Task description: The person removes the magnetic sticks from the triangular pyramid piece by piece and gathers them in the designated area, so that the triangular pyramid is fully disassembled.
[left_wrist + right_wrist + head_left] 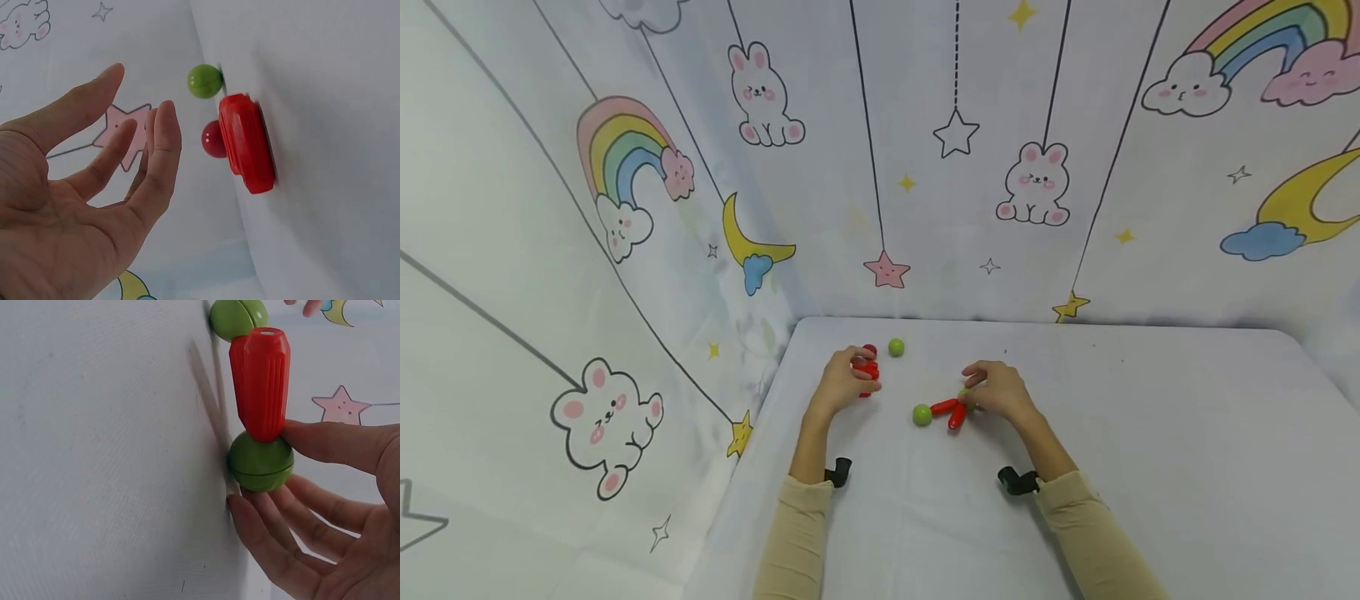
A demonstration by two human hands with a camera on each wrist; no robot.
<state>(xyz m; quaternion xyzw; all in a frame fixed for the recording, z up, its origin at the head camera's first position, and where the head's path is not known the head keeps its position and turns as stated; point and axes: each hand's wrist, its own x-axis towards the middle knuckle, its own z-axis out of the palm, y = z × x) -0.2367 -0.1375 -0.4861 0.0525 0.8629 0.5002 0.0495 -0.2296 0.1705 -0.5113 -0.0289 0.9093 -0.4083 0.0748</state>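
My left hand (838,383) is held over a red plastic piece (247,144), its fingers loosely bent and apart from it. A dark red ball (214,139) lies right beside that piece, and a green ball (205,81) is a little farther off. My right hand (1000,390) has its thumb and fingers around another green ball (261,461). Red ribbed rods (267,384) meet at this ball; in the head view two of them spread out. At the far end of one rod sits a further green ball (922,415).
All of this lies on a white-covered table (1150,433). Patterned fabric walls (827,167) rise behind it and on the left. Each wrist wears a small black camera (1017,481).
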